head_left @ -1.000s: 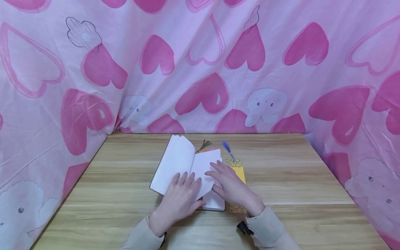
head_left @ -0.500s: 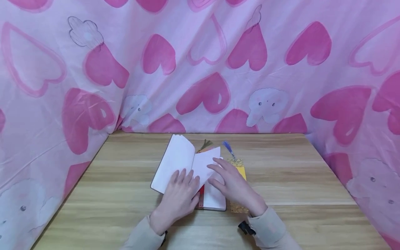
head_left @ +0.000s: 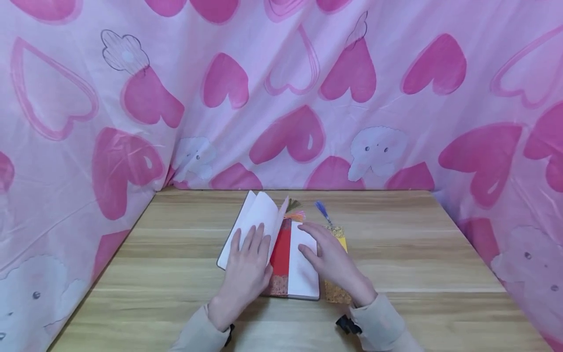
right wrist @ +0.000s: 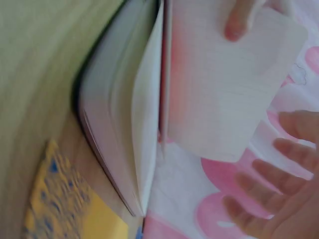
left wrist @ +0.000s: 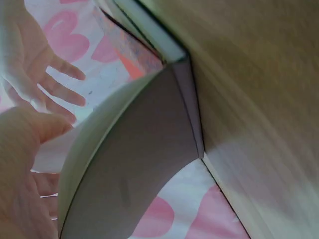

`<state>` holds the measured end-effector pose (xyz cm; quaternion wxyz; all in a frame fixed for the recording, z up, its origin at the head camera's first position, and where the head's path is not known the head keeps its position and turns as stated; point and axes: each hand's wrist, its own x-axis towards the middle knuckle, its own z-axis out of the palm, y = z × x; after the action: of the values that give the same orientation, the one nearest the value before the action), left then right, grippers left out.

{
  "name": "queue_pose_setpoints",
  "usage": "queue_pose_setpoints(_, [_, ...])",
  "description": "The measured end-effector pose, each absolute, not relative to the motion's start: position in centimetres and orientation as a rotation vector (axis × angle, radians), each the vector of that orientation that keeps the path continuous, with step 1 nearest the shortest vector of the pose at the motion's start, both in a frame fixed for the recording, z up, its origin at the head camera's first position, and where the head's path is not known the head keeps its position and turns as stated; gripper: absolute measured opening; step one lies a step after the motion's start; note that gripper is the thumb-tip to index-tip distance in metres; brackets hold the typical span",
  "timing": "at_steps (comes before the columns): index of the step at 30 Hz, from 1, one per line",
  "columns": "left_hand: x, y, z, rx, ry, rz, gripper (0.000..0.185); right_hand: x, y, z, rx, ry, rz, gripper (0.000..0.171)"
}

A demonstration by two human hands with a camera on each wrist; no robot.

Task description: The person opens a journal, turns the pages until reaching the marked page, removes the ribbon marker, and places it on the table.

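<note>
A notebook lies spread on the wooden table, its left cover and pages raised at a slant. My left hand rests its fingers over these pages, and its thumb presses the lined page's other face in the right wrist view. A red bookmark with patterned ends lies along the spine, orange-pink and olive tassels past its top. My right hand hovers over the right page with relaxed fingers, holding nothing; in the right wrist view its fingers are spread apart from the paper.
Right of the notebook lies a yellow bookmark with patterned ends and a blue tassel, partly under my right hand. Pink heart-printed cloth hangs behind the wooden table and along both sides.
The loose page has swung left from the right side to stand near upright by my left hand, baring the red bookmark and right page. My right hand no longer touches that page.
</note>
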<state>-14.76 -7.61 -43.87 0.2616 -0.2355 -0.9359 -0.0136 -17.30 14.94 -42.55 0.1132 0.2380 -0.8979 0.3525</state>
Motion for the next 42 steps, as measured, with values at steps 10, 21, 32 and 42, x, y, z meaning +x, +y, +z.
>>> queue_pose_setpoints(10, [-14.3, -8.5, -42.2, -0.54, -2.537, -0.026, 0.087, -17.1, 13.2, -42.5, 0.539, -2.439, 1.488, 0.033])
queue_pose_setpoints(21, [-14.1, -9.2, -42.5, -0.536, -2.627, 0.152, 0.064, -16.4, 10.6, -43.8, 0.119, -2.443, 1.994, 0.038])
queue_pose_setpoints(32, [-14.1, -9.5, -42.5, -0.507, -2.833, 0.166, 0.053, -16.7, 9.7, -43.8, -0.521, -2.129, 2.718, 0.063])
queue_pose_setpoints(42, [-14.4, -9.2, -43.6, -0.422, -2.992, 0.069, 0.042, -16.9, 8.9, -45.1, -0.501, -2.288, 2.563, 0.062])
